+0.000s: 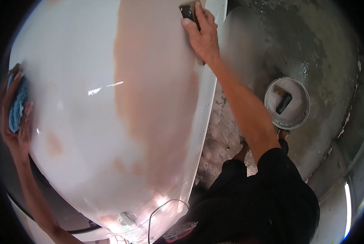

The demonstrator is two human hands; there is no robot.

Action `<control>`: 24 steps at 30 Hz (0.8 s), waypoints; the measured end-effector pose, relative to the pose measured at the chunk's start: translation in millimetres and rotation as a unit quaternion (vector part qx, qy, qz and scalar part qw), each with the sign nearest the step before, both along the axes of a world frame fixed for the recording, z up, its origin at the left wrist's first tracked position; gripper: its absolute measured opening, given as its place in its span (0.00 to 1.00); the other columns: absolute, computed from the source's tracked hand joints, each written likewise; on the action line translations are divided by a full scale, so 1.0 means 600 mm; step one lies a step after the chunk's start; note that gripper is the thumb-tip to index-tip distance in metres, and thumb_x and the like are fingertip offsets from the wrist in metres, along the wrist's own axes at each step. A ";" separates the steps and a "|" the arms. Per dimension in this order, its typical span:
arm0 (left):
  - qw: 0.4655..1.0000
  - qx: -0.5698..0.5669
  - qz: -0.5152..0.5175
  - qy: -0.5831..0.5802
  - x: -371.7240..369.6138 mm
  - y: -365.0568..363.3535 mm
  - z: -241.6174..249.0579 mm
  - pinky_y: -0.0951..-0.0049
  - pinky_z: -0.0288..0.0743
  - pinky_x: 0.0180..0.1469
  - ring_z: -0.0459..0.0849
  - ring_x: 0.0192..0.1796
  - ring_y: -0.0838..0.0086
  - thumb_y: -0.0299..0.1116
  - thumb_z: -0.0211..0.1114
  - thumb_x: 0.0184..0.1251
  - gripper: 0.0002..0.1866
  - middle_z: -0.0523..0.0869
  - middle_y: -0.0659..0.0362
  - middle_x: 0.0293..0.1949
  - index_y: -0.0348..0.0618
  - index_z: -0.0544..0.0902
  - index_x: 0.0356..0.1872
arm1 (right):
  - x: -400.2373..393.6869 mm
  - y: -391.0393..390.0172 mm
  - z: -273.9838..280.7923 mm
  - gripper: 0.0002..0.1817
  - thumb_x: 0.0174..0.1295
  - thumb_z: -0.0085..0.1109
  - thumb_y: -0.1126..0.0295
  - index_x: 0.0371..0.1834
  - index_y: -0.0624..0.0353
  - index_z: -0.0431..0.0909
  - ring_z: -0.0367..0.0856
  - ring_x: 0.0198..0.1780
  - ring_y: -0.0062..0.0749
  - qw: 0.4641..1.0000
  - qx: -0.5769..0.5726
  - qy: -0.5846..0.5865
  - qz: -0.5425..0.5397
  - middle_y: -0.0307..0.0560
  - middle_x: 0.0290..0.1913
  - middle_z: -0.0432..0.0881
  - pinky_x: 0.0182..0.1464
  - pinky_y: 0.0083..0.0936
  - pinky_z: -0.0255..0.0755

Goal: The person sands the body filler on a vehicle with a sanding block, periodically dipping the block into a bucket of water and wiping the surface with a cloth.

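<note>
A: The sanding block (189, 12) is pressed flat on the white car panel (76, 122), at the top edge of the tan filler patch (153, 81). Right hand (204, 36) is wrapped over it, fingers closed on the block, thumb along its side.

B: Left hand?

A: Left hand (13, 110) is laid on the panel's far left side, fingers curled shut around a blue cloth (18, 103). Well apart from the patch.

B: How should the stroke be done?

A: Judgement only: the block should be kept flat to the curve, pressure spread over the whole palm, not the fingertips. Long overlapping passes would be preferred, feathered out past the patch border into the white paint. The panel edge beside the right hand should be approached lightly; an edge is easily cut through.

B: Smaller tan spots?

A: Several are seen lower left and near the bottom. Same treatment would be needed.

B: Anything around it?

A: A white bucket (287, 103) is set on the stained concrete floor (312, 40) to the right, with a dark tool (283, 101) lying inside. A thin cable (157, 211) hangs near the panel's lower edge; it should be kept off the surface.
</note>
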State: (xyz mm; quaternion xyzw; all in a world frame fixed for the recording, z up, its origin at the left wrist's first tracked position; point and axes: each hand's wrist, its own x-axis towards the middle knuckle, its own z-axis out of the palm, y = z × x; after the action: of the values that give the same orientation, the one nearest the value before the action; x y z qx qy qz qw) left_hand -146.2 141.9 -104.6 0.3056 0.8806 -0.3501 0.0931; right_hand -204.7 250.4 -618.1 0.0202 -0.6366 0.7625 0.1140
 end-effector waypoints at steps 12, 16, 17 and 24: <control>0.999 -0.015 -0.019 0.046 -0.005 -0.015 -0.014 0.49 0.63 0.76 0.71 0.74 0.59 0.46 0.61 0.74 0.25 0.76 0.55 0.70 0.52 0.78 0.68 | 0.487 -0.045 0.018 0.40 0.57 0.68 0.47 0.74 0.37 0.67 0.60 0.70 0.67 0.983 0.050 0.123 0.124 0.62 0.78 0.57 0.68 0.64 0.59; 0.999 -0.028 -0.036 0.016 -0.008 -0.019 -0.004 0.47 0.63 0.75 0.71 0.74 0.58 0.47 0.59 0.75 0.26 0.76 0.53 0.70 0.48 0.76 0.69 | 0.158 -0.031 -0.002 0.41 0.61 0.66 0.59 0.80 0.34 0.60 0.63 0.70 0.67 0.998 0.055 0.012 0.041 0.64 0.75 0.59 0.70 0.57 0.62; 0.999 -0.032 -0.030 0.009 -0.007 -0.018 -0.002 0.47 0.64 0.75 0.71 0.74 0.58 0.48 0.58 0.75 0.27 0.76 0.52 0.70 0.47 0.75 0.70 | 0.077 -0.014 -0.002 0.39 0.64 0.62 0.59 0.80 0.38 0.59 0.63 0.68 0.68 0.999 0.041 0.001 0.021 0.64 0.75 0.59 0.70 0.54 0.63; 0.997 -0.041 -0.045 -0.055 -0.037 -0.023 0.029 0.48 0.63 0.75 0.72 0.73 0.56 0.46 0.58 0.77 0.26 0.76 0.52 0.70 0.47 0.74 0.71 | -0.044 0.007 -0.014 0.34 0.71 0.52 0.61 0.79 0.59 0.58 0.67 0.68 0.62 0.999 0.013 0.020 -0.040 0.68 0.70 0.67 0.70 0.50 0.60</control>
State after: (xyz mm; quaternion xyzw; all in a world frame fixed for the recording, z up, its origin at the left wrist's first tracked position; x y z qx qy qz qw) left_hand -168.7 127.9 -87.4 0.3599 0.8442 -0.3723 0.1383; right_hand -231.0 254.3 -626.7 0.0111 -0.6445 0.7482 0.1571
